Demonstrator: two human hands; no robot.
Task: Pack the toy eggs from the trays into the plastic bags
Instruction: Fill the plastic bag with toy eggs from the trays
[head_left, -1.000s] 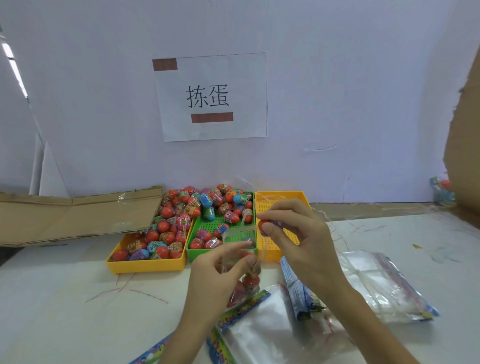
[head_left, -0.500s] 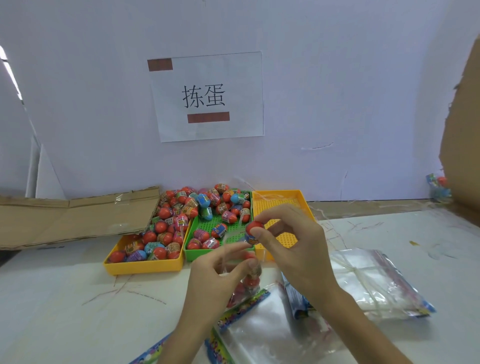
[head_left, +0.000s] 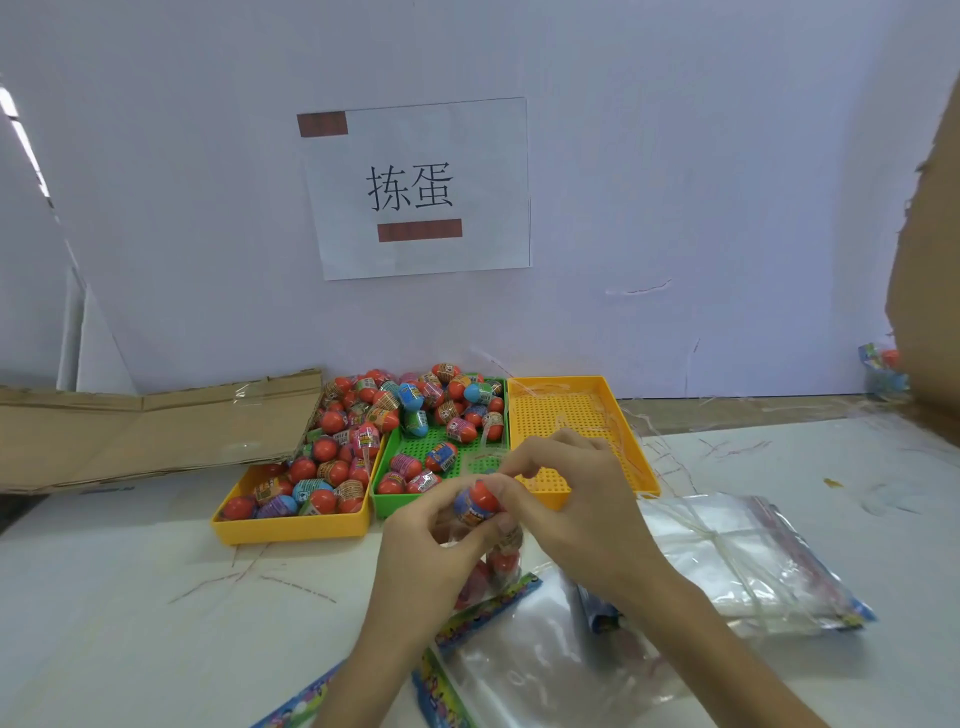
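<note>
1. A toy egg (head_left: 475, 503), red-topped with a blue wrapper, is pinched between the fingertips of the right hand (head_left: 576, 512) at frame centre, at the mouth of a clear plastic bag (head_left: 493, 564).
2. The bag's mouth is gripped by the curled thumb and fingers of the left hand (head_left: 426, 551); the film itself is nearly invisible, and its edges are hard to trace.
3. Inside the bag, below the hands, at least two red eggs are made out; the exact count is hidden by the fingers.
4. At 10 o'clock from the hands, a yellow tray (head_left: 291, 525) is seen heaped with eggs; at 12 o'clock, a green tray (head_left: 395, 506) holds more, its near end partly covered by the hands.
5. At 1 o'clock, a second yellow tray (head_left: 566, 410) shows only its perforated floor and some loose strands of clear film.
6. A bundle of flat bags (head_left: 737, 561) lies at 3 o'clock; further flat bags (head_left: 540, 670) at 6 o'clock are cut off by the bottom edge.
7. Flattened cardboard (head_left: 145, 431) lies at 9 o'clock, a paper sign (head_left: 415, 187) hangs on the wall at 12 o'clock.
8. A small colourful object at the far right edge is too blurred to identify.
</note>
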